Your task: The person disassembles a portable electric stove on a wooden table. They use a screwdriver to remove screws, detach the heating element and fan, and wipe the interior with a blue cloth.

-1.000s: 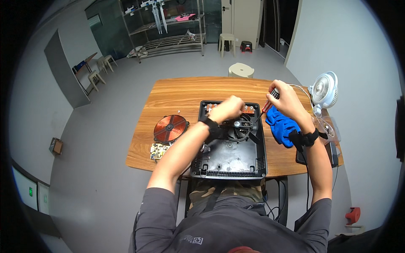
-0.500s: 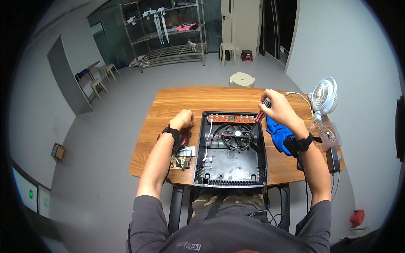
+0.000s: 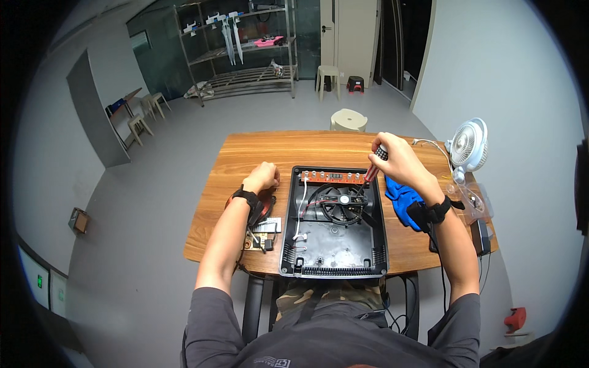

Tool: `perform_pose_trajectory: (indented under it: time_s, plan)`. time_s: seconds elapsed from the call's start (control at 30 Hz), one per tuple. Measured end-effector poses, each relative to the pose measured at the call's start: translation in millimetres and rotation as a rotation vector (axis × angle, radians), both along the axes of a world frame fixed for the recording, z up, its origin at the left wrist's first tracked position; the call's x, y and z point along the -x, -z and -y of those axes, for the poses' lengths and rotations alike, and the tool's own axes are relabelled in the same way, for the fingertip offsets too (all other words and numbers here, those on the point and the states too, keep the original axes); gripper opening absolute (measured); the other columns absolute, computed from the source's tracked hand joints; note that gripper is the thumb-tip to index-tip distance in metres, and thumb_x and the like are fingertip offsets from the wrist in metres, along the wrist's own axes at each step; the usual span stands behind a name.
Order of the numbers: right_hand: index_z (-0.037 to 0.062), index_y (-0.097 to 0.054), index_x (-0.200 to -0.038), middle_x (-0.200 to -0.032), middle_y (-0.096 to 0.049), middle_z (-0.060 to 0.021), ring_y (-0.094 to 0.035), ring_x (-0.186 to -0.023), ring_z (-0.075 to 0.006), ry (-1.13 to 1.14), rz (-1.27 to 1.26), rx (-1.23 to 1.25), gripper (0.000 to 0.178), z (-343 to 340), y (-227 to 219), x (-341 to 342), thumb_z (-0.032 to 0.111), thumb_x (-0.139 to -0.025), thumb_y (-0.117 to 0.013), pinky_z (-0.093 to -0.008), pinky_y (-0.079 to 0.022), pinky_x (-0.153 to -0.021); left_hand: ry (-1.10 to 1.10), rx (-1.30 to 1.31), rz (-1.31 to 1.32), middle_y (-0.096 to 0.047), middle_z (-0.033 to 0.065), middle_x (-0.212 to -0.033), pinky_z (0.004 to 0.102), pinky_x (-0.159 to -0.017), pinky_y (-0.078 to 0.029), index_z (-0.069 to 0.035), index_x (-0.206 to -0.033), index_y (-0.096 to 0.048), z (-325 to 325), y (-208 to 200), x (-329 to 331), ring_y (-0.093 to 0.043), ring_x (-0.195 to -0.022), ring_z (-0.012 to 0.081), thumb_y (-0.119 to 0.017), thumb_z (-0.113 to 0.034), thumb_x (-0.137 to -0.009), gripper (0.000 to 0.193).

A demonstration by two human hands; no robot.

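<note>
A black plastic housing [image 3: 334, 251] lies open on the table before me. Inside it sit a round black fan [image 3: 343, 205] and, along the far edge, an orange circuit board strip [image 3: 325, 177]. My right hand [image 3: 396, 158] is closed round the handle of a screwdriver [image 3: 372, 173], whose shaft slants down to the fan's right side. Whether the tip sits in a screw is too small to tell. My left hand [image 3: 262, 176] rests on the table left of the housing with its fingers curled under; anything inside them is hidden.
Beside my left wrist lie a copper-coloured coil [image 3: 264, 205] and a circuit board [image 3: 264, 240]. A blue cloth [image 3: 402, 201] lies right of the housing. Farther right are a small white fan [image 3: 469, 146], a clear plastic box [image 3: 477, 202] and a black adapter [image 3: 480, 236].
My right hand and the screwdriver have shifted slightly left over the fan. My left hand stays beside the housing. The whole view has tilted a little.
</note>
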State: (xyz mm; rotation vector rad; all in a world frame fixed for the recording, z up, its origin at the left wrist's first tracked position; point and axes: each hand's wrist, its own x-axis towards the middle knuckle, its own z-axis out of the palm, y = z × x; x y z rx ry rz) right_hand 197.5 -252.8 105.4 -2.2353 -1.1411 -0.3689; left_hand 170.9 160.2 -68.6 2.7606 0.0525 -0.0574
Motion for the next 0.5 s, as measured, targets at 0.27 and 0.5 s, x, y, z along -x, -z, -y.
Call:
perform_pose_trajectory:
  time_s: [0.27,0.5]
  plan:
    - [-0.0006,-0.058,-0.094,-0.089,-0.062,-0.0191,-0.064,-0.084,-0.0375,-0.096,0.129,-0.029,0.023,-48.1,11.4,-3.3,0.017,-0.087,-0.071,-0.0434,-0.052,-0.077,0.208,0.222,0.196,-0.076,0.0177,-0.093,0.0386,-0.082,-0.058,-0.002,-0.097,-0.077,62.7,-52.2,26.5,-0.074,-0.089,0.0302,-0.075,-0.01,-0.083,0.016]
    - [0.0013,-0.058,-0.099,-0.095,-0.063,-0.0181,-0.064,-0.093,-0.0381,-0.164,0.116,0.054,0.026,-83.2,25.0,6.3,0.021,-0.089,-0.071,-0.0443,-0.052,-0.081,0.436,0.343,0.173,-0.074,0.0145,-0.094,0.0375,-0.083,-0.056,-0.002,-0.103,-0.075,112.4,-61.0,37.4,-0.071,-0.087,0.0256,-0.081,-0.013,-0.081,0.026]
